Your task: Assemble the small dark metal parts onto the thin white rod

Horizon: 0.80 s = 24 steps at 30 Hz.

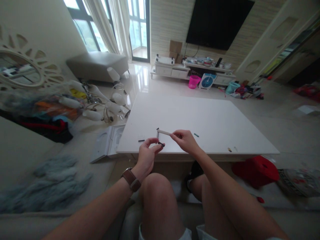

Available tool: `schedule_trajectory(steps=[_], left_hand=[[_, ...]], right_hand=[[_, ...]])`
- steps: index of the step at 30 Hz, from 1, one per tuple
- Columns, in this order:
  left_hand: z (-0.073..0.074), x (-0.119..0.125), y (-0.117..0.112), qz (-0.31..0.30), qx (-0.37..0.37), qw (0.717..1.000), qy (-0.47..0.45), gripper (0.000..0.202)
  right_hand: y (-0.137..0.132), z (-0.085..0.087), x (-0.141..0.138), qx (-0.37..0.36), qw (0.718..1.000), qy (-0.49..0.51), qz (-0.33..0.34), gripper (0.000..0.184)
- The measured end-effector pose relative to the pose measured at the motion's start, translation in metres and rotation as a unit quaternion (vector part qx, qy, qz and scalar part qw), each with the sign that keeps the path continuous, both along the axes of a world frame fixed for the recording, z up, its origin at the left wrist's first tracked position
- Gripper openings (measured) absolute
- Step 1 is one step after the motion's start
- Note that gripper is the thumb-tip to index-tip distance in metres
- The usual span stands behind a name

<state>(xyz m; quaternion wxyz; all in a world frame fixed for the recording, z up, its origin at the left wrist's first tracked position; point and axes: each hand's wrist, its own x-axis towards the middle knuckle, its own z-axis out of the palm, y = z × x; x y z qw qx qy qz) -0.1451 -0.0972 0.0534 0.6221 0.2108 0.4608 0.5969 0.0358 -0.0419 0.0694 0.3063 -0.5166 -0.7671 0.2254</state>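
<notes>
My left hand (147, 153) is closed in a pinch on a small dark piece (161, 144), just above the near edge of the white table (212, 113). My right hand (184, 139) pinches one end of a thin white rod (163, 132) that has a small dark cap at its far end. The two hands are close together, with the dark piece just under the rod. Small dark bits lie on the table: one (141, 140) left of my left hand and one (196, 135) right of my right hand.
My bare knees are under the table edge. A red object (256, 170) lies on the floor at the right. A lamp with white shades (100, 103) and a white tray (107, 143) sit left of the table. TV stand and baskets stand far back.
</notes>
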Motion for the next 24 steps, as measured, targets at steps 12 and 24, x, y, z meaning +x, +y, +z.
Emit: schedule_trajectory(steps=[12,24], left_hand=[[-0.003,-0.001,0.003,0.044,-0.029,0.998,-0.044,0.025],[-0.002,-0.002,0.002,0.064,-0.047,0.997,-0.021,0.021]], right_hand=[[-0.004,0.006,0.004,-0.019,0.998,-0.031,0.046,0.050],[-0.005,0.011,0.003,0.027,0.993,-0.114,-0.022,0.047]])
